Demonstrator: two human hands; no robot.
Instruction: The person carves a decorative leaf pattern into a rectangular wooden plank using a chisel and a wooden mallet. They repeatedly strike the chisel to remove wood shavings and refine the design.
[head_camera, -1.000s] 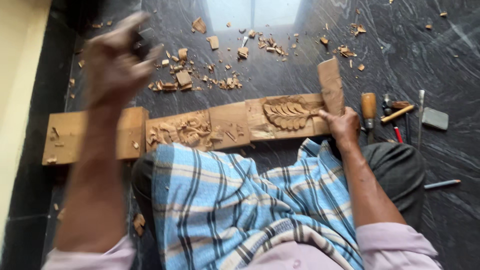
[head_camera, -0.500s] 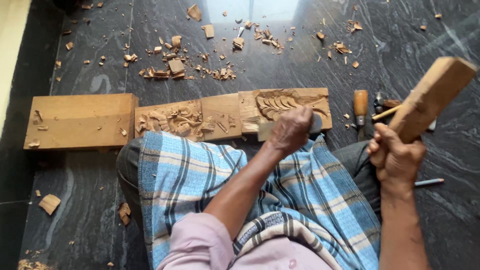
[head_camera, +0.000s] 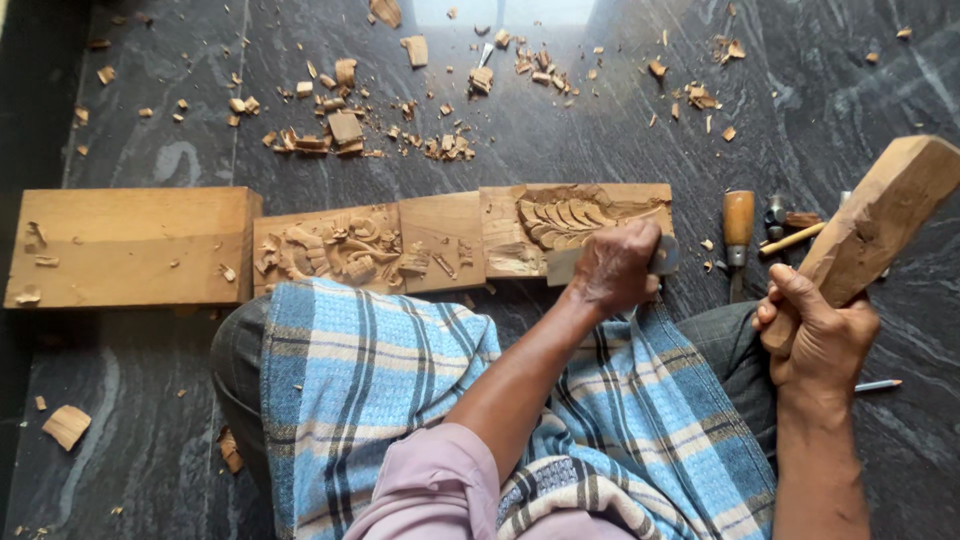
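A long carved wooden plank (head_camera: 440, 240) with leaf and scroll relief lies across the dark stone floor in front of my lap. My left hand (head_camera: 618, 268) rests on its right end, closed around a flat metal chisel (head_camera: 558, 266) whose blade touches the leaf carving. My right hand (head_camera: 815, 335) is off to the right of the plank. It grips a heavy wooden mallet (head_camera: 880, 215) that is raised and tilted up to the right. A blue checked cloth (head_camera: 400, 380) covers my legs.
A plain wooden block (head_camera: 130, 245) butts against the plank's left end. A wooden-handled tool (head_camera: 738, 220) and other small tools lie between plank and mallet. A pencil (head_camera: 878, 385) lies near my right wrist. Wood chips (head_camera: 345, 130) litter the floor beyond the plank.
A second ago one hand was raised and blurred at the upper left. Since then my left hand has settled on the chisel at the plank's right end, and my right hand holds the mallet up.
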